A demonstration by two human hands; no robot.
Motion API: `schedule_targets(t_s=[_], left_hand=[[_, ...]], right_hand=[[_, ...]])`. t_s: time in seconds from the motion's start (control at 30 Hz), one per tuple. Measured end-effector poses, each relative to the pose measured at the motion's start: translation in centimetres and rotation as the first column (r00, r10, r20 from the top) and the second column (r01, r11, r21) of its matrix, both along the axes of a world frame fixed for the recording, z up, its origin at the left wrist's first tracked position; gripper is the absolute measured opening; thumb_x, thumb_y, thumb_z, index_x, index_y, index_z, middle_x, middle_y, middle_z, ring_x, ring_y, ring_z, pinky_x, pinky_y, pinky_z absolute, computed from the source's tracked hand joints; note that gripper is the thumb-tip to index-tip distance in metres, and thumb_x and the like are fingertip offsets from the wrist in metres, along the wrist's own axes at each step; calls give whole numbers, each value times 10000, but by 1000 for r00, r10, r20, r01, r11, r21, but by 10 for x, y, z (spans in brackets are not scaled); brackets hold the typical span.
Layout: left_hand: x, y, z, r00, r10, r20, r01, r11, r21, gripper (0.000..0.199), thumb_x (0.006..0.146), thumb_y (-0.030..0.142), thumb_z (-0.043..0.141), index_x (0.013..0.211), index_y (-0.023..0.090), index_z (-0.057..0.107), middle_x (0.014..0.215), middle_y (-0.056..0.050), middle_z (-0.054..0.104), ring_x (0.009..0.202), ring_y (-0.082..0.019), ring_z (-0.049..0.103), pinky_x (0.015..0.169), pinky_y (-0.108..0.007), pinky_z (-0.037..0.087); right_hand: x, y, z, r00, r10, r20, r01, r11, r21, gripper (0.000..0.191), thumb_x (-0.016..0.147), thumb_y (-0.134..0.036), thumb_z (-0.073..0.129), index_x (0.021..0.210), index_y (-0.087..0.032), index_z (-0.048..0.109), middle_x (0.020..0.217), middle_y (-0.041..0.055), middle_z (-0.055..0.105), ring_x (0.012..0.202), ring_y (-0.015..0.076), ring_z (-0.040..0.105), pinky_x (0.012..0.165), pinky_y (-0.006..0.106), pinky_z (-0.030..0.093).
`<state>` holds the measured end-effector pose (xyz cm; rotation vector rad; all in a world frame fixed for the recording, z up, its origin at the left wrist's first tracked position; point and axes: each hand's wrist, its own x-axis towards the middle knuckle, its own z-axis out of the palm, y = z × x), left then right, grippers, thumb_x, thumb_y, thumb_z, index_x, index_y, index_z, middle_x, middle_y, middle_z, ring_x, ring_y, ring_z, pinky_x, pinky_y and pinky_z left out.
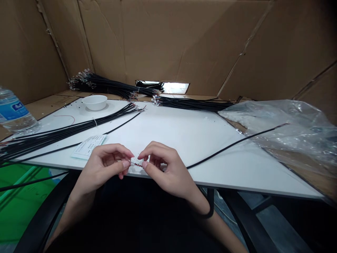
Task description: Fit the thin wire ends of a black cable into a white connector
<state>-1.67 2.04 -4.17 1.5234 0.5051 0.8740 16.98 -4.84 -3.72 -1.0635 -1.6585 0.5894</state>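
Thin twisted wires (pixel 136 164), partly red, run between my two hands near the front edge of the white table (pixel 168 133). My left hand (pixel 110 164) pinches their left end between thumb and fingers. On the other side, my right hand (pixel 163 167) has its thumb on the right end, with the index finger curled above and slightly apart from it. A black cable (pixel 229 144) extends from behind my right hand toward the right, its thin wire ends bare. Left of my left hand lies a printed paper slip (pixel 88 147).
Black cable bundles lie at the left (pixel 60 131) and along the back (pixel 195 104). A white bowl (pixel 94 102) and a water bottle (pixel 15 112) are at the left. Clear plastic bags (pixel 286 130) cover the right side. Cardboard walls (pixel 168 42) rise behind.
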Motion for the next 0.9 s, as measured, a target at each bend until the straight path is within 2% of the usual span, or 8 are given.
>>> schedule_targets(t_s=[0.17, 0.37, 0.47, 0.63, 0.8, 0.9], left_hand=[[6, -5, 5, 994, 106, -10, -106, 993, -53, 56, 740, 107, 728, 735, 162, 728, 634, 23, 631, 516, -76, 571, 441, -146, 463], [7, -4, 5, 995, 88, -41, -89, 996, -32, 46, 733, 130, 744, 702, 157, 723, 611, 19, 629, 520, -82, 561, 442, -153, 472], [7, -4, 5, 992, 119, -52, -121, 992, -38, 60, 734, 126, 733, 688, 156, 711, 618, 12, 633, 539, -89, 571, 451, -154, 475], [5, -2, 3, 995, 72, -67, -72, 997, 2, 40, 735, 157, 747, 712, 154, 714, 667, -14, 660, 576, -113, 603, 442, -162, 484], [2, 1, 2, 997, 26, -73, -25, 1000, 8, 42, 742, 150, 750, 716, 157, 719, 694, -15, 671, 559, -96, 594, 454, -156, 496], [2, 1, 3, 996, 33, -84, -32, 999, 12, 53, 748, 138, 744, 704, 160, 723, 710, -15, 674, 567, -90, 595, 468, -150, 499]], right_hand=[[1, 1, 0, 1000, -10, -5, 10, 1000, 0, 144, 783, -87, 573, 849, -155, 682, 790, 3, 593, 574, 74, 494, 508, 209, 400], [2, 2, 2, 999, -25, -47, 24, 1000, -12, 125, 794, -114, 578, 838, -165, 683, 788, 9, 596, 593, 88, 490, 513, 219, 398], [2, 2, 1, 996, -33, -82, 32, 999, -9, 138, 808, -123, 559, 836, -166, 687, 790, 16, 602, 621, 102, 501, 530, 229, 410], [2, 3, 1, 991, -64, -118, 59, 997, -43, 174, 832, -133, 516, 835, -175, 685, 805, 22, 606, 655, 116, 528, 545, 239, 421], [3, 3, 3, 991, -74, -111, 67, 995, -68, 190, 818, -131, 501, 831, -171, 686, 809, 20, 605, 668, 119, 534, 550, 239, 426], [3, 4, 2, 992, -75, -103, 68, 995, -68, 186, 822, -134, 506, 840, -171, 687, 816, 22, 605, 664, 120, 530, 546, 242, 424]])
